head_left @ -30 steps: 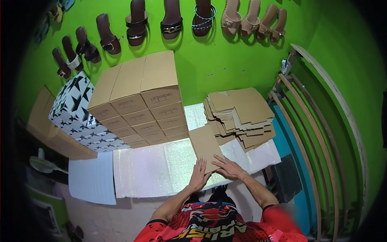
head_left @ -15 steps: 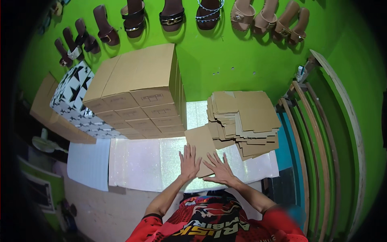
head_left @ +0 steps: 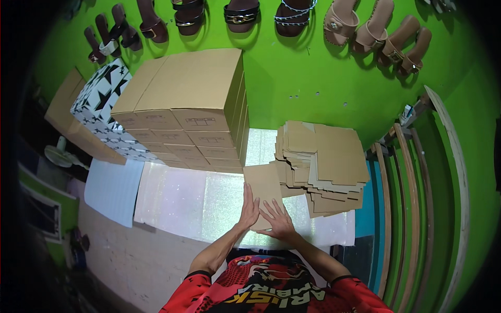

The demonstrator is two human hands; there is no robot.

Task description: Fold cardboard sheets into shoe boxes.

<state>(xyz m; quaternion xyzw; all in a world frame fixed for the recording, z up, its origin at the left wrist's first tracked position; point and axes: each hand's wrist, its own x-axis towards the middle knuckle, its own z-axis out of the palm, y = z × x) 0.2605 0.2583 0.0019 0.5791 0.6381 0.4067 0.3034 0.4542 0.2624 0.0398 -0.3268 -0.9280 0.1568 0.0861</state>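
A plain brown cardboard box (head_left: pixel 263 182) lies on the shiny pale table cover, its long side running away from me; how thick it is I cannot tell. My left hand (head_left: pixel 250 207) rests along its left edge, fingers stretched forward. Across its near right part lies my right hand (head_left: pixel 277 220), fingers spread over the top. Neither hand grips anything. Just right of the box is an uneven pile of flat cardboard blanks (head_left: pixel 342 156).
Closed cardboard boxes (head_left: pixel 203 83) are stacked at the back left, beside a star-patterned box (head_left: pixel 102 94). Sandals (head_left: pixel 241 15) hang along the green wall. Wooden rails (head_left: pixel 412 198) stand at right. A pale blue sheet (head_left: pixel 114 190) overhangs the table's left end.
My left hand has turned to lie along the box's left edge. My right hand's fingers have drawn closer together on top. The whole view has tilted slightly.
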